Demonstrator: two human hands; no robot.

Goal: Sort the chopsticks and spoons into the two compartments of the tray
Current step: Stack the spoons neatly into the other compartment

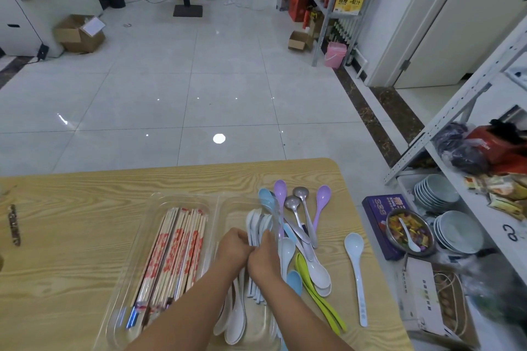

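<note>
Two compartments split the clear plastic tray (159, 205) on the pale wood-grain tabletop (71, 236). Red-printed wooden chopsticks (174, 251) fill the left one and white plastic spoons (256, 225) the right. Both hands meet there, the left hand (233, 248) and right hand (263, 261), fingers curled about the white bundle. Loose pastel and metal spoons (308, 225) lie just beside the tray's right wall. Beyond stretch glossy grey floor tiles (171, 94) and grey metal shelving (345, 14).
</note>
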